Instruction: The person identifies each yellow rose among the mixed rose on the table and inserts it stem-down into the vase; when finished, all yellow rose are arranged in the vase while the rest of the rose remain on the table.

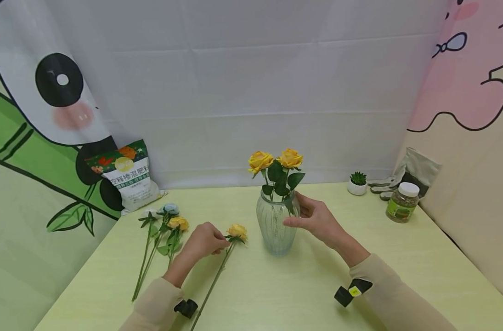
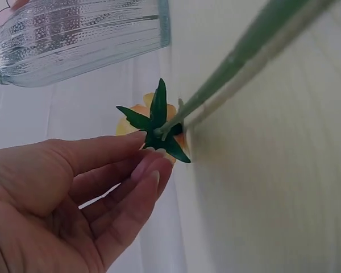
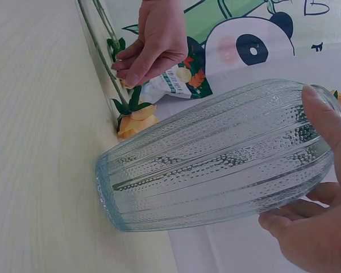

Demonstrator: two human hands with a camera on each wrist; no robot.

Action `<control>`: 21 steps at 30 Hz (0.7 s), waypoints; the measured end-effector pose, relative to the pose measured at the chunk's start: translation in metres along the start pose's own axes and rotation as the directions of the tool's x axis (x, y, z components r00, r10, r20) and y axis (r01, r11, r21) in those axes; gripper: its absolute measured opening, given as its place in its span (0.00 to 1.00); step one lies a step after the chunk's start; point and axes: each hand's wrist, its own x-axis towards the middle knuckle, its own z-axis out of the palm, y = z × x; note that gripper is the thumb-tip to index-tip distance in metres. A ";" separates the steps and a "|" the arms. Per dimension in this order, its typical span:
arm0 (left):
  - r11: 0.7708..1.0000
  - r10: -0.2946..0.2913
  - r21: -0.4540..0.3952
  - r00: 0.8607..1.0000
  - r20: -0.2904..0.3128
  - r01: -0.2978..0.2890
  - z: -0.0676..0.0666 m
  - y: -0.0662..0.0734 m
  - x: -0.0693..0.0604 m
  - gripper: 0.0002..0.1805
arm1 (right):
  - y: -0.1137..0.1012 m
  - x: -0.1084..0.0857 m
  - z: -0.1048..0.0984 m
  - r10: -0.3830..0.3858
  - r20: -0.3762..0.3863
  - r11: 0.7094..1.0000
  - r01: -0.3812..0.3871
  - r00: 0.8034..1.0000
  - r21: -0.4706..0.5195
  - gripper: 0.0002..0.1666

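A ribbed clear glass vase (image 1: pixel 278 230) stands upright on the table, holding two yellow roses (image 1: pixel 290 158) with green leaves. My right hand (image 1: pixel 319 219) grips it near the top, the thumb on the near side and the fingers round the right side. In the right wrist view that thumb lies close to the vase's (image 3: pixel 216 165) rim. To the left, a single long-stemmed yellow rose (image 1: pixel 237 232) lies on the table. My left hand (image 1: pixel 206 241) pinches it at the green sepals (image 2: pixel 157 114) just under the bloom, as the left wrist view shows.
More cut flowers (image 1: pixel 178 224), white, blue and yellow, lie at the left. A fertiliser bag (image 1: pixel 131 179) leans at the back left. At the back right are a small potted succulent (image 1: pixel 358 184), grey gloves (image 1: pixel 416 168) and a white-lidded jar (image 1: pixel 402 202).
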 end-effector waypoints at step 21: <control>0.912 -0.065 -0.390 0.982 0.177 0.130 0.009 -0.029 0.019 0.12 | 0.000 0.001 -0.001 -0.005 0.007 1.000 0.005 1.000 0.003 0.55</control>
